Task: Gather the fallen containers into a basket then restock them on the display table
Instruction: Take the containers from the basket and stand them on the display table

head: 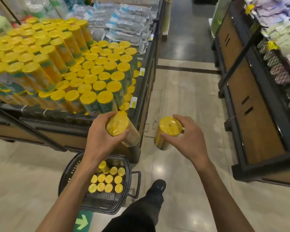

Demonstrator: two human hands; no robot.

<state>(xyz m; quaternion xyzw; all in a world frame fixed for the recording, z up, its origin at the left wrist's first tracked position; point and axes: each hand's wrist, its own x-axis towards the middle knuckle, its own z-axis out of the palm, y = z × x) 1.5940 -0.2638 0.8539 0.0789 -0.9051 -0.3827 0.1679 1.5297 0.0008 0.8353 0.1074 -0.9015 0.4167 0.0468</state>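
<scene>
Now the left hand (pixel 100 139) grips one yellow-lidded container (pixel 122 129) near the surface's (pixel 146 81) front corner; the right hand (pixel 186 139) grips another container (pixel 167 132) above the floor (pixel 182 101).

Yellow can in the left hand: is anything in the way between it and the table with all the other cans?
Nothing visible is in the way. The left hand holds its yellow can at the display table's near corner, with only open air between it and the standing cans. The basket sits lower down, out of the path.
</scene>
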